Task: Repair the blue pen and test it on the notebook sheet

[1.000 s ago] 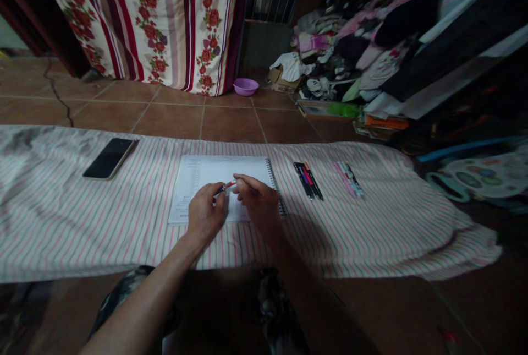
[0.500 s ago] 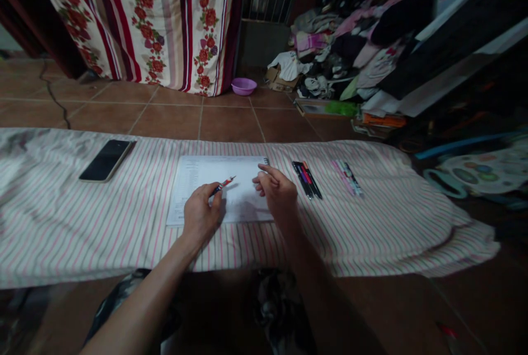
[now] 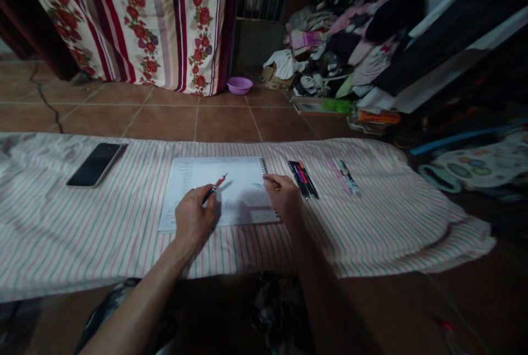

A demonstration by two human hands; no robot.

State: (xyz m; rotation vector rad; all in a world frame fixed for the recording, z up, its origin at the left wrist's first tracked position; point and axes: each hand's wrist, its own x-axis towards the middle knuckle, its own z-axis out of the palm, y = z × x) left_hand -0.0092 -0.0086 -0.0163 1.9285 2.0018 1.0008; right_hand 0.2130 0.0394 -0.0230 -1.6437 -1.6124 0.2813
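My left hand [image 3: 193, 217] rests on the lower edge of a spiral-bound notebook [image 3: 231, 181] and is shut on a slim red and dark pen [image 3: 214, 187], its tip pointing up and away from me. The open page carries printed rows on its left side. My right hand [image 3: 282, 195] lies at the notebook's right edge, fingers loosely curled over the page and nothing visible in them. A small green mark [image 3: 258, 185] shows on the page just beyond those fingertips. Several dark and coloured pens [image 3: 303, 179] lie close to the right of the spiral binding.
Everything lies on a pink-striped cloth [image 3: 103, 234] spread on the tiled floor [image 3: 223, 124]. A black smartphone [image 3: 95, 164] lies to the left, a pink-and-white packet [image 3: 344, 177] to the right. Beyond stand a purple basin [image 3: 240, 85], a clothes heap [image 3: 342, 41] and a floral curtain [image 3: 140, 19].
My right hand has moved away from the pen, rightward to the notebook's right edge. My left hand still holds the pen, and the whole view has tilted slightly.
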